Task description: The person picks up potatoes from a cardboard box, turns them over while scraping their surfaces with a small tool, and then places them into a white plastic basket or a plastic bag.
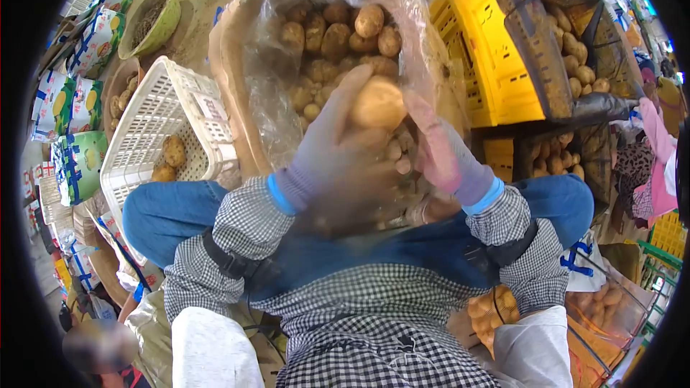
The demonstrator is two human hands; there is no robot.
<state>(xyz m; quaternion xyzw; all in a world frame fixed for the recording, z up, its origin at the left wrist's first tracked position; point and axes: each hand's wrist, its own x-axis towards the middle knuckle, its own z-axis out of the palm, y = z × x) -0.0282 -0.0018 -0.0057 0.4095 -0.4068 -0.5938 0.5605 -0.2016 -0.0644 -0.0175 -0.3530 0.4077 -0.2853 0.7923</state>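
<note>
While fingers (351, 88) flank the potato (378, 103), left and right

Colours around the grip
On my feed, a golden-tan potato (379, 103) in the grip, black-and-white checked sleeves (251, 217) below, white basket (147, 111) left, yellow crate (483, 43) (quite vivid) right.

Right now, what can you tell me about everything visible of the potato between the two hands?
The potato looks rounded and pale yellow-brown, lighter than many potatoes in the plastic-lined box below. Blur hides its finer skin detail. It is raised over the box, the left hand gripping its left side. The right hand is at its right edge; contact there is unclear.
</note>
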